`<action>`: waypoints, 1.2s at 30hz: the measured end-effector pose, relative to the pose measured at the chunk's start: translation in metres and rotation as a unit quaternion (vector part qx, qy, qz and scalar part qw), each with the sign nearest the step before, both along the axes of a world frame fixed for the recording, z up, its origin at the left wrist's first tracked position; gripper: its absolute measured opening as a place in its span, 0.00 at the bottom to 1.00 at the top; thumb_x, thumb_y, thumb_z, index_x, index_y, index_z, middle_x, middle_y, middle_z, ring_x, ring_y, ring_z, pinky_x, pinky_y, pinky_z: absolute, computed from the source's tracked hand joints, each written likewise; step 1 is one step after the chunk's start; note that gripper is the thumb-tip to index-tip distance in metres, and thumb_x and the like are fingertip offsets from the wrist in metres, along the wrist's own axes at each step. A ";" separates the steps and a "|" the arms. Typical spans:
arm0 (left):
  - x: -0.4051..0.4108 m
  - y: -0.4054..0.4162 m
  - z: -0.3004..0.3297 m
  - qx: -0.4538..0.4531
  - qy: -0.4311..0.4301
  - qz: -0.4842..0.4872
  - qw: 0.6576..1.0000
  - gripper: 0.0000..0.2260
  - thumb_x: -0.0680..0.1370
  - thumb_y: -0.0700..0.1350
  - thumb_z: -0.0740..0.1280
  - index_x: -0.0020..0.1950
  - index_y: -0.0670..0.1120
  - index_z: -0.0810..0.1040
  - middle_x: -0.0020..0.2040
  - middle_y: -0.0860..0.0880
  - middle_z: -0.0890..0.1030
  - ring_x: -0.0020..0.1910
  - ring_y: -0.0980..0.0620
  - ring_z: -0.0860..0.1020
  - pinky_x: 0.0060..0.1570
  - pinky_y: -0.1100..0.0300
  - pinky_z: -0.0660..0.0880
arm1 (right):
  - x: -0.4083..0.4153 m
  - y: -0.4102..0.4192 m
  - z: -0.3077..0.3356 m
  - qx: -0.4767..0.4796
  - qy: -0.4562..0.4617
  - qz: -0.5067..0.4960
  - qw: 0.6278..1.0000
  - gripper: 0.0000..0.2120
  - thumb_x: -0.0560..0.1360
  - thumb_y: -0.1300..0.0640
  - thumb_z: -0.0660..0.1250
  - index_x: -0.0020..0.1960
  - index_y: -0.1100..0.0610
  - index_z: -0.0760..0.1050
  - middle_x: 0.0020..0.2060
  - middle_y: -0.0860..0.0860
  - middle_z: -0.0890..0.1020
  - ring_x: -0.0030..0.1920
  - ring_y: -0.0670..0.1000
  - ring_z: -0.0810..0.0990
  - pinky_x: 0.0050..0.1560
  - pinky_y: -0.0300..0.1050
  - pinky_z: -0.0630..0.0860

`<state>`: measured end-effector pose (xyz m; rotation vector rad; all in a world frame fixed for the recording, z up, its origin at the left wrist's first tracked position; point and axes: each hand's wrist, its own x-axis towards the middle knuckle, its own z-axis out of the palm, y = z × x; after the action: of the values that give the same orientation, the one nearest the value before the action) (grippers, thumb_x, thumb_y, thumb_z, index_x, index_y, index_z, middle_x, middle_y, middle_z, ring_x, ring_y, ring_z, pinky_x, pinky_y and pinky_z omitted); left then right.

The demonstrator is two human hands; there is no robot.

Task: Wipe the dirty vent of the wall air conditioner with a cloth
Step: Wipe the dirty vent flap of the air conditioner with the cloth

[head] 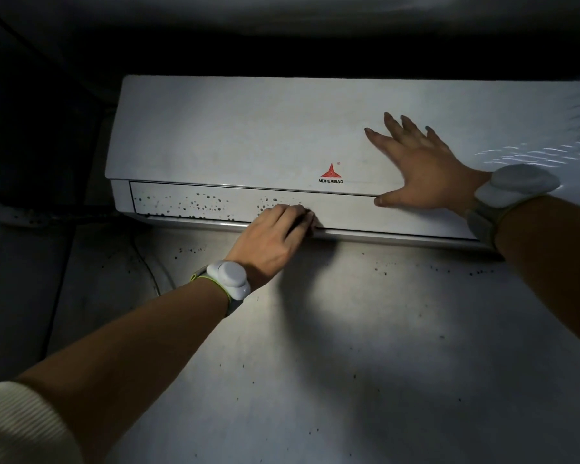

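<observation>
The white wall air conditioner (248,128) fills the upper middle of the view. Its vent flap (345,212) runs along the bottom; left of my hand it is speckled with dark spots (198,204), right of it the flap looks plain. My left hand (275,239) rests on the flap's lower edge with curled fingers. Only a dark bit of what looks like the cloth (300,217) shows under them. My right hand (419,165) lies flat on the front panel with fingers spread, its thumb at the flap's upper seam.
A red logo (330,174) marks the panel's lower middle. The wall (349,329) below the unit carries scattered dark specks. A thin cable (148,262) hangs down the wall at the left. Darkness covers the ceiling area and the left side.
</observation>
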<state>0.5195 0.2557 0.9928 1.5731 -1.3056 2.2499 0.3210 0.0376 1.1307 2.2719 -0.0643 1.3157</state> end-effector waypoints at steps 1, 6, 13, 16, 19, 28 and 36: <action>0.002 0.003 0.000 -0.001 0.001 0.004 1.000 0.15 0.83 0.35 0.63 0.71 0.35 0.75 0.64 0.36 0.79 0.55 0.35 0.79 0.54 0.43 0.77 | 0.000 -0.001 0.000 0.000 -0.001 0.001 1.000 0.57 0.66 0.36 0.76 0.81 0.39 0.40 0.83 0.49 0.41 0.82 0.54 0.40 0.79 0.58 0.40; 0.003 0.017 -0.003 -0.004 0.009 0.006 1.000 0.15 0.85 0.37 0.57 0.69 0.35 0.77 0.63 0.36 0.80 0.53 0.35 0.80 0.52 0.43 0.78 | 0.000 0.001 -0.001 0.001 -0.001 0.002 1.000 0.57 0.66 0.36 0.76 0.81 0.39 0.40 0.83 0.49 0.41 0.82 0.54 0.40 0.80 0.58 0.41; -0.020 0.019 0.009 0.002 0.026 0.023 0.999 0.14 0.83 0.35 0.59 0.67 0.33 0.77 0.61 0.34 0.80 0.53 0.34 0.80 0.53 0.44 0.79 | -0.001 0.006 -0.002 0.017 0.000 -0.001 1.000 0.58 0.66 0.38 0.77 0.82 0.40 0.41 0.83 0.49 0.40 0.82 0.54 0.39 0.80 0.58 0.40; -0.031 0.021 0.022 0.009 0.015 0.027 0.999 0.14 0.84 0.36 0.60 0.67 0.34 0.77 0.62 0.35 0.80 0.54 0.35 0.80 0.53 0.44 0.79 | -0.001 0.009 -0.001 0.019 0.003 -0.011 1.000 0.58 0.67 0.39 0.77 0.82 0.40 0.40 0.83 0.49 0.39 0.82 0.54 0.39 0.80 0.59 0.40; -0.042 0.019 0.032 0.031 0.013 0.029 0.999 0.15 0.84 0.36 0.57 0.67 0.34 0.76 0.63 0.35 0.79 0.55 0.35 0.79 0.55 0.43 0.78 | -0.002 0.011 -0.001 0.019 0.003 -0.018 1.000 0.58 0.67 0.39 0.77 0.82 0.41 0.39 0.83 0.50 0.39 0.82 0.55 0.39 0.80 0.60 0.41; -0.032 0.017 0.031 0.016 0.035 0.014 0.999 0.09 0.80 0.35 0.61 0.58 0.39 0.79 0.60 0.38 0.80 0.52 0.37 0.78 0.49 0.46 0.78 | -0.003 0.020 -0.002 0.032 0.016 -0.037 0.999 0.59 0.67 0.39 0.77 0.81 0.41 0.36 0.82 0.52 0.38 0.82 0.57 0.39 0.81 0.60 0.43; -0.022 0.016 0.031 0.009 0.022 0.012 1.000 0.09 0.81 0.35 0.60 0.55 0.37 0.79 0.57 0.39 0.80 0.50 0.37 0.77 0.47 0.45 0.78 | 0.025 0.068 -0.002 -0.024 0.035 0.044 0.998 0.55 0.68 0.33 0.73 0.82 0.44 0.42 0.83 0.53 0.41 0.82 0.55 0.41 0.81 0.57 0.43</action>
<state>0.4972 0.2721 1.0235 1.6434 -1.3064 2.2112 0.3465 0.1057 1.1283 2.3012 0.0905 1.2670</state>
